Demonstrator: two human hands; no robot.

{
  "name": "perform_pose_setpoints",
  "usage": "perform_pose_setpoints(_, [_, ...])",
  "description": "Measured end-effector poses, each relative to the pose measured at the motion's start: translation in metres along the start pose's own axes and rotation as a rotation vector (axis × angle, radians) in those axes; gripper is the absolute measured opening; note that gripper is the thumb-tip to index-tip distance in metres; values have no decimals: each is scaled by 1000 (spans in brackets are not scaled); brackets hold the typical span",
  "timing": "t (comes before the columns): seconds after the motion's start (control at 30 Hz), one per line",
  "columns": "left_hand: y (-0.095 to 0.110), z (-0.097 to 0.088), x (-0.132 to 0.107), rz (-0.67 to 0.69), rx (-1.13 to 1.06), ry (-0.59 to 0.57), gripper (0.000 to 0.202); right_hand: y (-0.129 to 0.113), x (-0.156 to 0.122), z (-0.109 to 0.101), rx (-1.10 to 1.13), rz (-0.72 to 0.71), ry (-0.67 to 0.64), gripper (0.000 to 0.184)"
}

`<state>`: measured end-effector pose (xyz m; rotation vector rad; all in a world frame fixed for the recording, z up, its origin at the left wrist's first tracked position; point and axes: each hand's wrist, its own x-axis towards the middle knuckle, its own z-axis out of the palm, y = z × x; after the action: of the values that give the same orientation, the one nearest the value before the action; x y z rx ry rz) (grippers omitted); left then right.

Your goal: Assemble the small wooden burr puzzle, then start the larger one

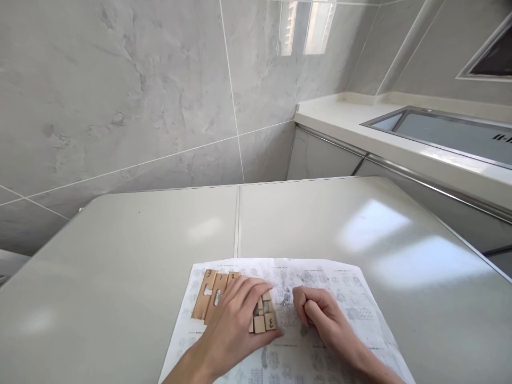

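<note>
My left hand [236,317] is closed around a cluster of interlocked wooden puzzle pieces [264,320], with one end block marked 3. Fingers lie over its far side and the thumb along its near side. Left of it, flat wooden pieces with cut-out slots lie side by side: one marked 3 [203,298], one marked 1 [215,304] and one marked 2 [233,277], the last partly covered by my left hand. My right hand [320,312] is curled into a loose fist over the paper, apart from the cluster, and nothing shows in it.
Under the hands lies a large printed sheet [336,277] with small diagrams, at the near edge of the pale table [120,266]. A seam divides the tabletop. A grey tiled wall [160,96] stands beyond it, and a white counter [332,114] runs along the right.
</note>
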<state>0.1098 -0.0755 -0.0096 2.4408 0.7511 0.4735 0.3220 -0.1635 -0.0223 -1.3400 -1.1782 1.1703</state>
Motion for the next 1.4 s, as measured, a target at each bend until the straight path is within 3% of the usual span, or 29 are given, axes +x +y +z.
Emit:
perform_pose_setpoints(0.23, [-17,-9,-3,32,78,9,65,2,-1,2,-91,-33,-30,22])
perform_pose_setpoints(0.47, [-29,-35,-5,-42,135,-26,94,2,-3,6,-232,-127,-54,22])
perform_pose_setpoints(0.6, [-40,-48,-8,-34,175,-41,77,-4,-5,12,-355,-224,-90,17])
perform_pose_setpoints(0.77, [-30,-39,-5,3,191,-19,65,-3,-5,18,-544,-392,-82,45])
perform_pose_setpoints(0.93, [-15,-28,-4,21,96,-43,71,8,-4,16,-657,-426,-56,31])
perform_pose_setpoints(1.17, [-18,-34,-22,-255,-282,-19,77,9,-5,7,-452,-332,36,18])
perform_pose_setpoints(1.27, [-15,-34,-23,-293,-354,-41,72,7,-4,4,-321,-290,34,15])
perform_pose_setpoints(1.4, [-11,-32,-21,-305,-354,-50,71,6,-4,3,-77,-199,-11,26])
